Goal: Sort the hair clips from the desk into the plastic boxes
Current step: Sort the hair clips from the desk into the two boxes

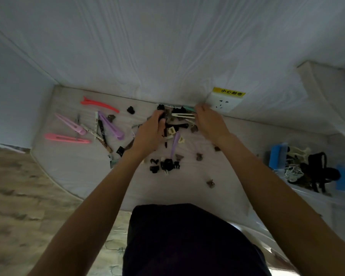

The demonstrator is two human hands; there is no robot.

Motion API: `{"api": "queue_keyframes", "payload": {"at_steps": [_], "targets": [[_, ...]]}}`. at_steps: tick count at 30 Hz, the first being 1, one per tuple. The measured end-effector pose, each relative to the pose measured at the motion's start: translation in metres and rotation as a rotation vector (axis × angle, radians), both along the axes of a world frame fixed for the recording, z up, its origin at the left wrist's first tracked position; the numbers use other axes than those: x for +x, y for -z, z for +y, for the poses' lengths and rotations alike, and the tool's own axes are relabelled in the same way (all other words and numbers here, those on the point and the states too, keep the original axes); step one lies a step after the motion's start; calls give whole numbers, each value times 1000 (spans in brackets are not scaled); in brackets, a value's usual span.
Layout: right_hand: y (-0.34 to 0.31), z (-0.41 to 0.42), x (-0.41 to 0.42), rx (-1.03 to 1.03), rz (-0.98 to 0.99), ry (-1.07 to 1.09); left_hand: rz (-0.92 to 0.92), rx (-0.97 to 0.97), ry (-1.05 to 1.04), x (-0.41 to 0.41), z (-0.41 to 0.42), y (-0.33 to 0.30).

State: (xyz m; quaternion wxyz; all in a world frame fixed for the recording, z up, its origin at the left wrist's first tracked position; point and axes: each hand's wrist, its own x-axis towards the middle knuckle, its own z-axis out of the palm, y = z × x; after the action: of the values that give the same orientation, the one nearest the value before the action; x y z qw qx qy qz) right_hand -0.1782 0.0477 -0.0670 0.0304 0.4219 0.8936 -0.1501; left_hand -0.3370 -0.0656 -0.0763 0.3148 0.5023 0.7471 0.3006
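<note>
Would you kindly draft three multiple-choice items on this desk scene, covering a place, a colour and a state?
1. Where does the red-orange clip lie?
A. far left of the desk, near the wall
B. in the box
C. beside the socket

2. What colour is the sticker above the socket?
A. green
B. yellow
C. red

3. What is the left hand doing?
A. resting flat on bare desk
B. hanging at the side
C. gripping dark clips

Answers: 1 A, it lies left of the pile by the wall; 2 B, yellow with dark lettering; 3 C, its fingers curl round dark clips.
</note>
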Motion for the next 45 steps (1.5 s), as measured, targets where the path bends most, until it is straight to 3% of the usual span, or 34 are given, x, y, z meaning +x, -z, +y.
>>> {"api": "queue_keyframes", "payload": {"at_steps": [3, 13, 19, 24, 27, 31, 36, 41, 45], "targets": [[9, 4, -11, 20, -88, -2, 250, -140, 90, 0, 1, 3], [10, 1, 5, -8, -195, 96, 631, -315, 302, 32, 9, 11], [9, -2, 20, -176, -115, 190, 547, -258, 284, 35, 11, 15], [-8, -9, 35, -251, 216, 476, 376, -52, 176, 32, 8, 8], [-14, -15, 39, -261, 132, 469, 355, 39, 123, 29, 5, 3], [-2, -26, 39, -222, -76, 347, 473, -97, 86, 19, 0, 2], [9, -38, 34, -154, -198, 281, 575, -185, 265, 20, 1, 5], [-2, -36, 39, -263, 28, 349, 640, -237, 396, 18, 6, 11], [-15, -16, 46, -146, 78, 277, 677, -254, 399, 18, 11, 12]]}}
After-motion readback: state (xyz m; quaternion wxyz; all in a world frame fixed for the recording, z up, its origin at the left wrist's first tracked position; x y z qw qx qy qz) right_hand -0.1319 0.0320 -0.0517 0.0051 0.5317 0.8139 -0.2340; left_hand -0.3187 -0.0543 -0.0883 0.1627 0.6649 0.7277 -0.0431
